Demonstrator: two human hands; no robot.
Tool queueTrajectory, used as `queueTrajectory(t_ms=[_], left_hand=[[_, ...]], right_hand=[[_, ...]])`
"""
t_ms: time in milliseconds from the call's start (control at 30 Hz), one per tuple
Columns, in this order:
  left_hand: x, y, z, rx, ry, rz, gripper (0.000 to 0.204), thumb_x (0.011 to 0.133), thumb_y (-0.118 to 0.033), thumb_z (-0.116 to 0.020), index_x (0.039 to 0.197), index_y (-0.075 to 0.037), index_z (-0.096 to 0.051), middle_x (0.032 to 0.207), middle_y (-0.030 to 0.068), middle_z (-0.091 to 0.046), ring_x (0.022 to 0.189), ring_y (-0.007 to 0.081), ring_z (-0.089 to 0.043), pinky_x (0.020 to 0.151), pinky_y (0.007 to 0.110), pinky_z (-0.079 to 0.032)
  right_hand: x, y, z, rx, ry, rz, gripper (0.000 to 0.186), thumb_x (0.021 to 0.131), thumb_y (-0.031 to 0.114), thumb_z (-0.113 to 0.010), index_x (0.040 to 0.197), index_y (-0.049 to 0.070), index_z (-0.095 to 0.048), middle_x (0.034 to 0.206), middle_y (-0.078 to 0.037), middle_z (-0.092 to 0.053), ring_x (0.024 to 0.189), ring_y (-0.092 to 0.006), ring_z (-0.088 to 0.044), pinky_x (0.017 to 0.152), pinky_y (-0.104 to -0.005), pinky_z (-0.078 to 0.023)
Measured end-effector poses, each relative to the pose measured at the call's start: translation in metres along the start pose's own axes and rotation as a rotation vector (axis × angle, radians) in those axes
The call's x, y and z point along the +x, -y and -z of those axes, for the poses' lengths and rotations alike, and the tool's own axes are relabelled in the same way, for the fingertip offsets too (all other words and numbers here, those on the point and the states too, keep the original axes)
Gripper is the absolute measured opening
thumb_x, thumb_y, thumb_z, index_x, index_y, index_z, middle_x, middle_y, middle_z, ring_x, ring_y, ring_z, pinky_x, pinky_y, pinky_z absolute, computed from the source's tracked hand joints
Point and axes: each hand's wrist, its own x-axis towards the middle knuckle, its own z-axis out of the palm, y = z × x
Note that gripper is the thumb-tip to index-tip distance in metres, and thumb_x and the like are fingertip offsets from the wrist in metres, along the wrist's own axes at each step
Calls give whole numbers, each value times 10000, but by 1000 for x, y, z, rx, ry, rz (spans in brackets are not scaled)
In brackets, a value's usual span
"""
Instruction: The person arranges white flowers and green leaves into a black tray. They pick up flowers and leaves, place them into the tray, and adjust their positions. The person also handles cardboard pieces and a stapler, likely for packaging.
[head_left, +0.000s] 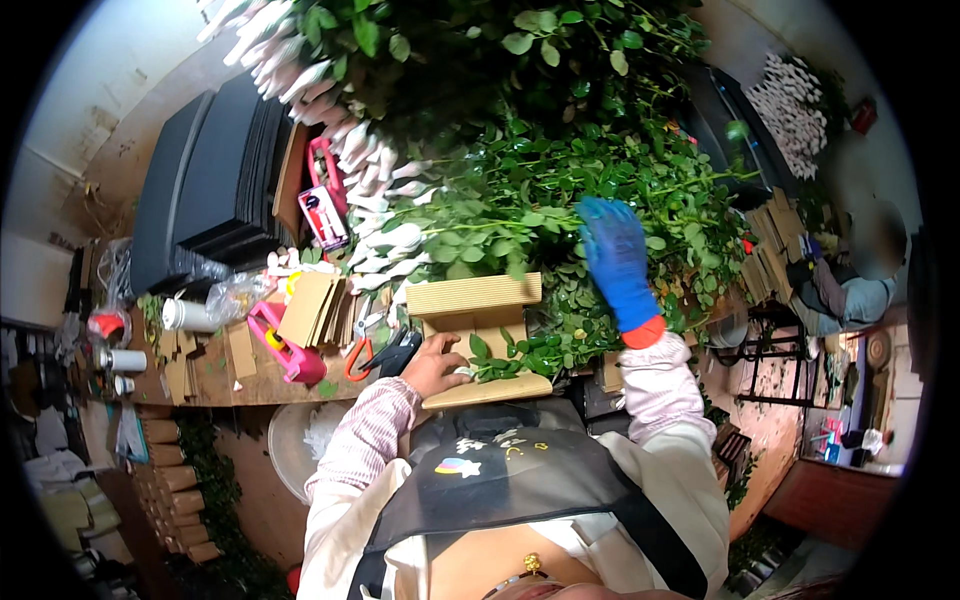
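My bare left hand (438,366) rests at the left end of a folded corrugated cardboard sheet (474,296), its fingers closed round the pale, sleeved head of a rose. Leafy rose stems (535,357) run right from it inside the cardboard fold. Further out, my right hand, in a blue glove (615,262), reaches over the leafy pile with fingers curled on a long green stem (540,218). That stem runs left toward the white-sleeved flower heads (392,240). The fingertips are partly lost among leaves.
Orange-handled scissors (358,358), a pink holder (287,345) and cardboard pieces (315,312) lie left of my left hand. Dark sheets (225,175) stand stacked behind. More roses (480,60) are heaped at the far side. Another person (865,300) sits at the far right.
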Motion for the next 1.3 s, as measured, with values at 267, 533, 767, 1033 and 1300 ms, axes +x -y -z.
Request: queueTrajectory(t_ms=[267,533,767,1033,1300], left_hand=[[-5,4,-1,-38,-41,-33,420,783,-317,-820,1142,-118,-732,1347,177,-526,1261,372,-486,1073,454,-408],[-5,-13,4,-245,-172,158,837,694,-290,-910,1391,-78,-499,1233,163,-625,1084,337,-648,926,388,-532],[-3,-8,7,-181,-65,2,479,823,-240,-793,1249,-78,-644,1152,139,-587,1075,346,-625,919,399,-521],[3,-8,7,-90,-51,29,393,880,-139,-651,1271,-102,-645,1067,130,-576,997,329,-629,871,412,-517],[5,6,-8,-100,-154,-54,261,946,-205,-650,1178,-107,-715,1075,122,-563,1040,327,-585,926,403,-479]], right_hand=[[-38,-4,73,376,268,54,294,926,175,-607,1210,138,-669,1079,-113,-702,983,-311,-658,882,-454,-511],[-171,-30,-31,8,939,-63,184,873,225,-645,1037,155,-686,950,-79,-693,939,-294,-672,813,-460,-506],[-106,9,-25,-83,782,-223,396,857,274,-689,1226,143,-630,1200,-90,-652,1105,-315,-615,958,-476,-463],[-83,-28,-99,-99,288,-243,246,809,173,-687,1056,173,-688,1216,-73,-652,1169,-304,-574,1033,-467,-438],[-80,-77,34,308,-107,-243,341,876,93,-630,1205,150,-701,1267,-73,-678,1192,-311,-603,1048,-417,-459]])
